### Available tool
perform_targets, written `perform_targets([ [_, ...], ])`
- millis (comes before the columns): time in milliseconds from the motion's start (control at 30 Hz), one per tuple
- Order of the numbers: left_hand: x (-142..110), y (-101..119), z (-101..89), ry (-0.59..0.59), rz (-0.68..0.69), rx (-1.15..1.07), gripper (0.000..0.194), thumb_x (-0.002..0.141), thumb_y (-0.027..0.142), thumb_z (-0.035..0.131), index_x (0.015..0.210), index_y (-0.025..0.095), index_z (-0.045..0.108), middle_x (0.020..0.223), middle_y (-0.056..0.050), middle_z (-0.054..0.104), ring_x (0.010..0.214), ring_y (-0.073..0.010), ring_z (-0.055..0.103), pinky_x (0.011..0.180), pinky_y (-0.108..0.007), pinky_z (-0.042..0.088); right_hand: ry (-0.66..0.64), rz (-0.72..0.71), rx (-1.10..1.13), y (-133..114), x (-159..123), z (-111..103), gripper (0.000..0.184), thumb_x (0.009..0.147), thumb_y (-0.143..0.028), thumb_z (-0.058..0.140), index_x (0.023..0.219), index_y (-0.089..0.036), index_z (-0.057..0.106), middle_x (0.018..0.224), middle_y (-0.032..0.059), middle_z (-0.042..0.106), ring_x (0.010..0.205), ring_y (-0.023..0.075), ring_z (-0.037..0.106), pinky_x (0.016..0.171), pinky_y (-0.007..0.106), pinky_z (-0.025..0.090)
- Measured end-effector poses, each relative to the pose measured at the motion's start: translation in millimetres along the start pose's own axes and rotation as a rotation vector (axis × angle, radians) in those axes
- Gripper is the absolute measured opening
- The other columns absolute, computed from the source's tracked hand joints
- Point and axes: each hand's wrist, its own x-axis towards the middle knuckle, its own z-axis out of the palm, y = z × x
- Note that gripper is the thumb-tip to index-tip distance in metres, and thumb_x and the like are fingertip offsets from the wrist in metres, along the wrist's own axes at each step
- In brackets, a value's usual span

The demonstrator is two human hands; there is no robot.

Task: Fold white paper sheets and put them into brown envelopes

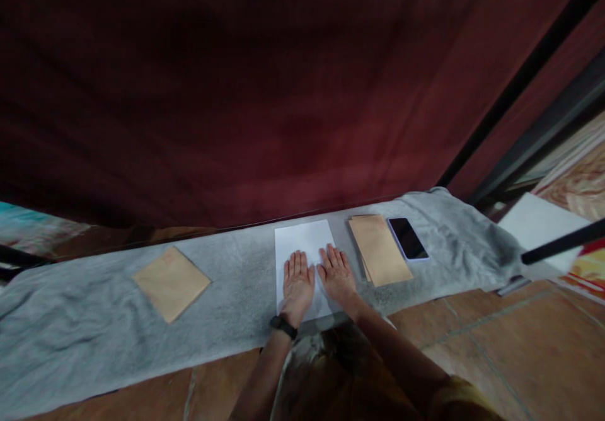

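Observation:
A white sheet of paper [305,241] lies on a grey cloth [94,326] spread over the floor. My left hand [297,282] and my right hand [336,274] both rest flat on the sheet's near half, side by side, fingers stretched out. A black band [283,326] is on my left wrist. A brown envelope [171,282] lies alone to the left. A stack of brown envelopes [379,249] lies just right of the sheet.
A black phone [408,238] lies face up on the cloth beside the envelope stack. A dark red curtain [236,93] hangs behind the cloth. Brown floor tiles [520,339] run in front. A white board [539,225] and a black bar [562,241] sit at the far right.

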Motion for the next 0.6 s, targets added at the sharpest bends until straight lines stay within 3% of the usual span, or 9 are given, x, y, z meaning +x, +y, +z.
perform_targets([
  [200, 49.1, 11.6, 2.5, -0.097, 0.110, -0.004, 0.058, 0.104, 0.035, 0.023, 0.155, 0.013, 0.041, 0.163, -0.013, 0.036, 0.154, -0.0260, 0.028, 0.124, -0.050, 0.028, -0.009, -0.020, -0.008, 2.0, 0.1, 1.1, 0.053, 0.105, -0.032, 0.039, 0.154, -0.013, 0.044, 0.160, 0.0173, 0.041, 0.148, 0.0297, 0.039, 0.121, 0.050, 0.027],
  [600, 89.4, -22.4, 7.9, -0.033, -0.055, 0.061, 0.060, 0.104, 0.040, 0.028, 0.157, 0.014, 0.037, 0.163, -0.015, 0.036, 0.154, -0.0286, 0.029, 0.125, -0.054, 0.022, 0.011, -0.003, -0.024, 2.4, 0.0, 2.7, 0.054, 0.106, -0.038, 0.040, 0.156, -0.016, 0.041, 0.161, 0.0144, 0.040, 0.147, 0.0287, 0.041, 0.121, 0.047, 0.027],
])
